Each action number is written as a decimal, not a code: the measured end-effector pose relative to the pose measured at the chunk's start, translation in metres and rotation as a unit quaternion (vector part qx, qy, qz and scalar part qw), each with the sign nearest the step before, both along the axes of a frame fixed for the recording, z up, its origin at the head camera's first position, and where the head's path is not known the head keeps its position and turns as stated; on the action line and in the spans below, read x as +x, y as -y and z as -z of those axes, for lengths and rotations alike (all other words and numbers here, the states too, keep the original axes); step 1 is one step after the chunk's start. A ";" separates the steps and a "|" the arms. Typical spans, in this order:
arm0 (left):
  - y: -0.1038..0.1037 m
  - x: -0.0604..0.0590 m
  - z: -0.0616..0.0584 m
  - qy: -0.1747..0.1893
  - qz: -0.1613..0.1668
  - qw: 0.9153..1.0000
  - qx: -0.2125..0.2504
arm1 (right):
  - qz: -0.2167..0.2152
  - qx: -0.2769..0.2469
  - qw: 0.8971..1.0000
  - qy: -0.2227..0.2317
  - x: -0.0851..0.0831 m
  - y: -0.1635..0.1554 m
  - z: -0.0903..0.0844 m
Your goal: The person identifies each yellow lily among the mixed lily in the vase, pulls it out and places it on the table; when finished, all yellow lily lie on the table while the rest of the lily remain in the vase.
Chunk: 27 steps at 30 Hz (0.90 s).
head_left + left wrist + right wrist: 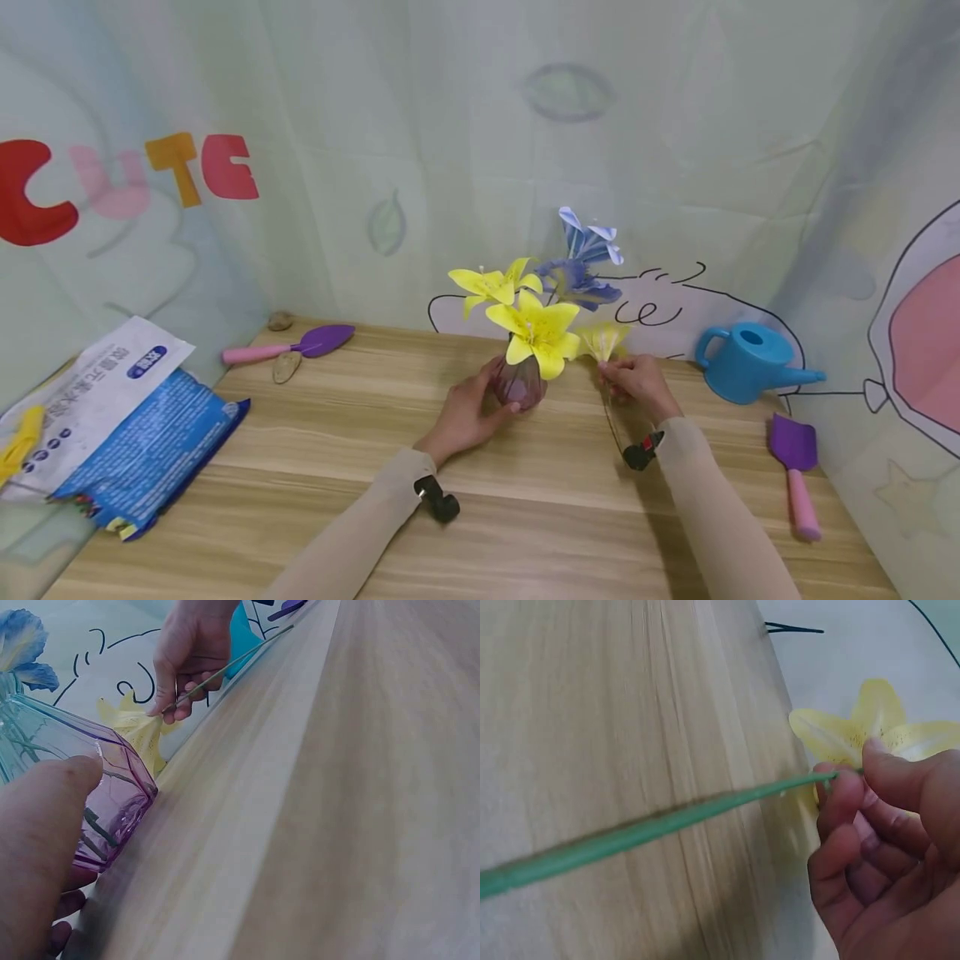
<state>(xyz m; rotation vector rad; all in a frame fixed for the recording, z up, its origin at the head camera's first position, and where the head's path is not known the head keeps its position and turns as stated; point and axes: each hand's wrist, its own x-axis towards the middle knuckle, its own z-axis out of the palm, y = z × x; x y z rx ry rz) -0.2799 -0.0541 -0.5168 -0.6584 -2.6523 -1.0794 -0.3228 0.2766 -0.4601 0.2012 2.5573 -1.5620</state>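
My left hand (467,414) grips a see-through, purple-tinted glass vase (521,387) low on its body, thumb across the front. Two yellow lilies (536,327) and blue flowers (576,279) rise from the vase, and their green stems show through the glass in the left wrist view. Just right of it, my right hand (638,382) pinches another, paler yellow lily (877,720) by its stem, close under the bloom. The long green stem (667,823) slants away from the fingers over the wooden table.
A blue watering can (748,362) and a purple shovel (795,467) with pink handle are at the right. A purple trowel (322,341), stones (286,367) and blue-and-white bags (150,450) lie at the left. A printed curtain (450,150) hangs behind the wooden table (360,400).
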 end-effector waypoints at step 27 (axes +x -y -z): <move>0.001 0.001 -0.002 0.006 -0.004 1.000 0.000 | -0.006 -0.025 0.982 -0.188 0.064 0.047 -0.051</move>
